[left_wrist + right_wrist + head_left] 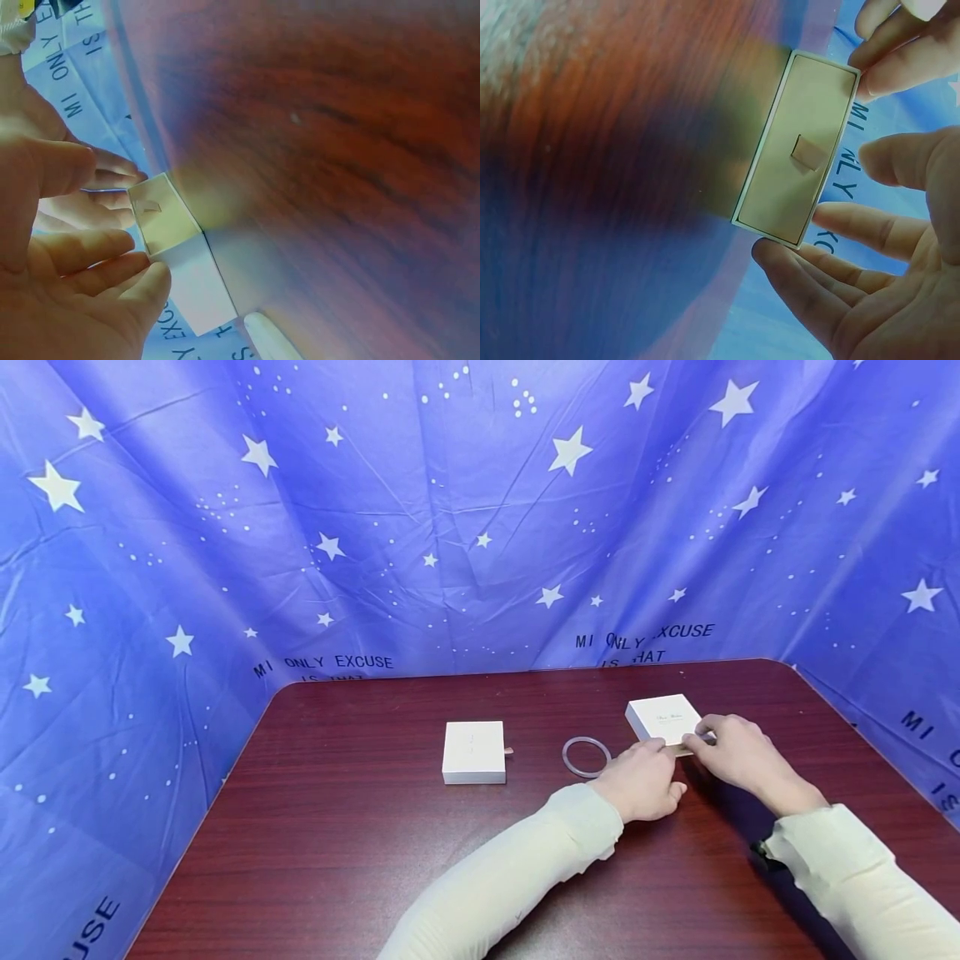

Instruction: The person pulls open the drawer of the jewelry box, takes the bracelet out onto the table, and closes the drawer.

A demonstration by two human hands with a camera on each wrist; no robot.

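In the head view, a white drawer box [663, 717] with fine print on its lid lies at the right of the table, between both hands. My left hand [641, 781] touches its near left edge with its fingertips. At the right side my right hand [738, 752] lays extended fingers against the box corner. In the right wrist view, the box's pale front [791, 150] shows a small pull tab [808, 153]; the right fingers touch its edge and side, with the thumb held apart. A translucent ring [587, 757] lies left of my left hand.
A second white box [474, 752] with a small tab on its right side sits nearer the middle of the dark red wooden table [337, 843]. Behind the table hangs a blue star-patterned curtain [450, 485], which also runs along both sides.
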